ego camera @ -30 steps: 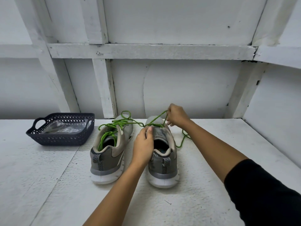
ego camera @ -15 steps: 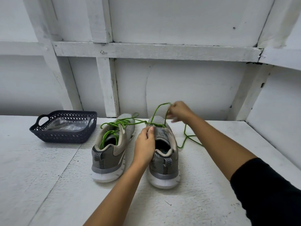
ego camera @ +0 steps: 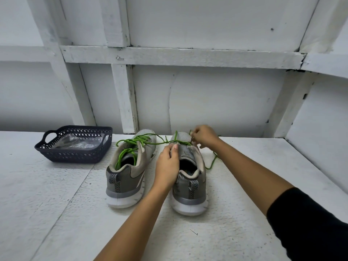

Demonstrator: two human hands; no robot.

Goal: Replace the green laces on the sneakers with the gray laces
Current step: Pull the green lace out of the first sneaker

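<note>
Beside one basket [ego camera: 75, 157] stand two sneakers [ego camera: 128, 178]; left hand [ego camera: 167, 164] grips one, right hand [ego camera: 204, 136] pinches its green lace [ego camera: 176, 137].

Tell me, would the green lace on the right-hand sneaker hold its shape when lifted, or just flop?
Probably floppy: the green lace trails in loose curves over the table beside the right sneaker. Likely very light, since the right hand seems to hold it in a mere pinch. Pushed, it would likely bunch up rather than slide as one piece.

Gray sneakers [ego camera: 130, 178] (chevron heel tabs), green laces [ego camera: 131, 143], navy basket [ego camera: 75, 153].
</note>
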